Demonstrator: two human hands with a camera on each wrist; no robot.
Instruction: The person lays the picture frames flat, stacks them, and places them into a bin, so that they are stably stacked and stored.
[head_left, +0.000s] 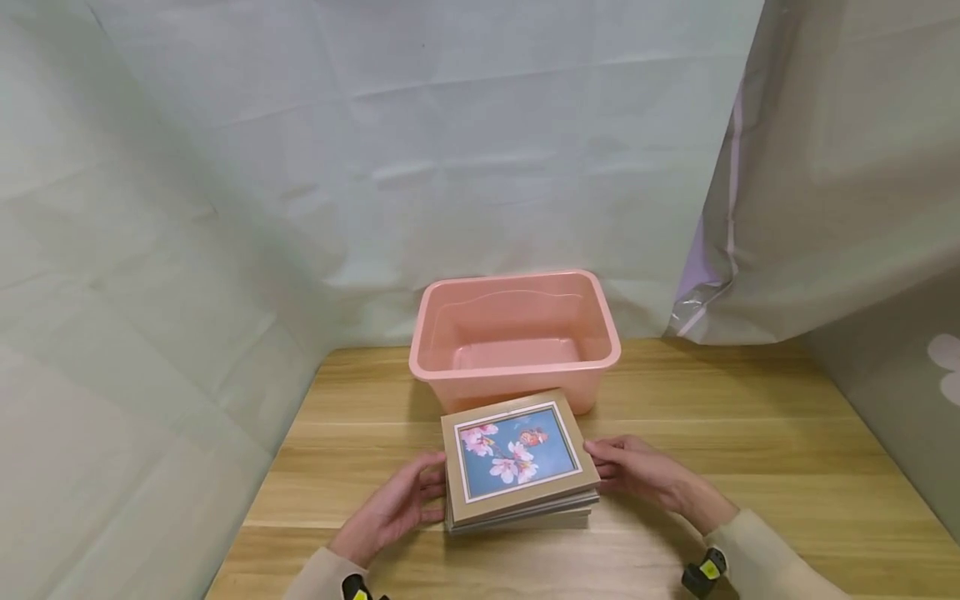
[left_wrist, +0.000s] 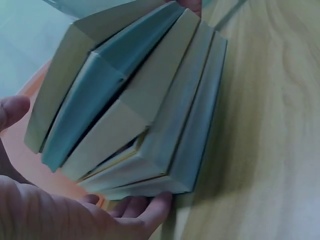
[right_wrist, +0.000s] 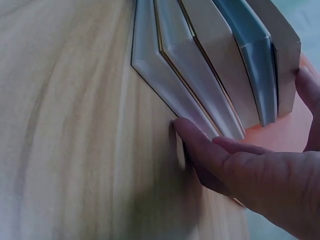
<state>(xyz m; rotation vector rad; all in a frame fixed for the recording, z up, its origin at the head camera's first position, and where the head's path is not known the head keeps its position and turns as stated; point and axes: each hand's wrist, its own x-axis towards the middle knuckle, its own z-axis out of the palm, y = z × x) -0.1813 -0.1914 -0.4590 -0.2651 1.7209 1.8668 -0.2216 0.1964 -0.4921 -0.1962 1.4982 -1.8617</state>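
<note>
A stack of several thick, flat pieces stands on the table before the bin, skewed against each other. The top one is a picture frame (head_left: 517,454) with a tan border and pink blossoms and a butterfly on blue. From the side, the lower pieces (left_wrist: 172,115) show white, beige and blue-green edges. My left hand (head_left: 401,504) touches the stack's left side, fingertips at the bottom piece, thumb apart from it in the left wrist view. On the right side, my right hand (head_left: 648,475) has its thumb by the top frame's edge and fingertips by the bottom piece.
A pink plastic bin (head_left: 517,371) with nothing visible in it stands right behind the stack, near the table's back edge. Pale sheeting (head_left: 465,150) hangs behind and at the left of the wooden table (head_left: 750,433). A grey-brown curtain (head_left: 832,167) hangs at the right.
</note>
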